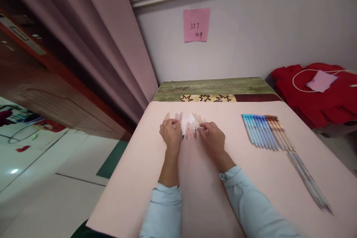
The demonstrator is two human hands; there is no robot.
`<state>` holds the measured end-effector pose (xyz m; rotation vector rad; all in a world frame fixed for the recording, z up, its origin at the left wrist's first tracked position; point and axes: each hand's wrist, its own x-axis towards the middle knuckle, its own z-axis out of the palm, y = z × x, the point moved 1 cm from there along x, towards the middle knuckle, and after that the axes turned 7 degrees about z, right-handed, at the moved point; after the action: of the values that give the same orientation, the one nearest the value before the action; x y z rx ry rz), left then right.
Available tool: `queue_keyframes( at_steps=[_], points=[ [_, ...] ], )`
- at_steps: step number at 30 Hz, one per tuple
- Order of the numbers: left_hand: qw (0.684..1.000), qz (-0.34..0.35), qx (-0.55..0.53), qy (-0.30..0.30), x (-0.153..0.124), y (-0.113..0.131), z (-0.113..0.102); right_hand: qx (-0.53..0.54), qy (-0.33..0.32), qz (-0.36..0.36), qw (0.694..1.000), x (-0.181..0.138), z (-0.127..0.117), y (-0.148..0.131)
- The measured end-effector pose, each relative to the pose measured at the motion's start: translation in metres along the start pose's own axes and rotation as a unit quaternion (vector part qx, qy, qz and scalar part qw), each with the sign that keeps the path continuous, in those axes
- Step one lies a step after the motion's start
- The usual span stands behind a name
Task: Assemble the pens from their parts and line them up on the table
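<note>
You are pinching the pale pens (pixel 187 125) at frame centre with both your left hand (pixel 170 132) and right hand (pixel 212 136), each grip closed, so loose ones are risking rolling across the bench (pixel 203 193).

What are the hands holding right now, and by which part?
Both the left hand and the right hand rest fingertips on a row of pale pink pens lying on the table. Whether any pen is actually gripped cannot be told.
</note>
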<state>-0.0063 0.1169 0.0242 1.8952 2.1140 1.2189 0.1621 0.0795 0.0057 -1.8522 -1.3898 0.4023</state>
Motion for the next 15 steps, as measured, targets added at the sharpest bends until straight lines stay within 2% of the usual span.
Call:
queue_keyframes(
  at_steps=[5, 10, 15],
  points=[
    [0.995, 0.043, 0.084, -0.035, -0.013, 0.004, 0.000, -0.087, -0.022, 0.007, 0.996, -0.002, 0.000, 0.000],
    [0.988, 0.083, 0.118, -0.055, -0.020, 0.008, 0.001, -0.087, -0.021, 0.010, 0.996, -0.002, 0.001, 0.000],
    [0.986, 0.084, 0.118, -0.078, -0.020, 0.011, 0.004, -0.082, -0.002, 0.033, 0.996, -0.001, 0.001, 0.001]
  ],
)
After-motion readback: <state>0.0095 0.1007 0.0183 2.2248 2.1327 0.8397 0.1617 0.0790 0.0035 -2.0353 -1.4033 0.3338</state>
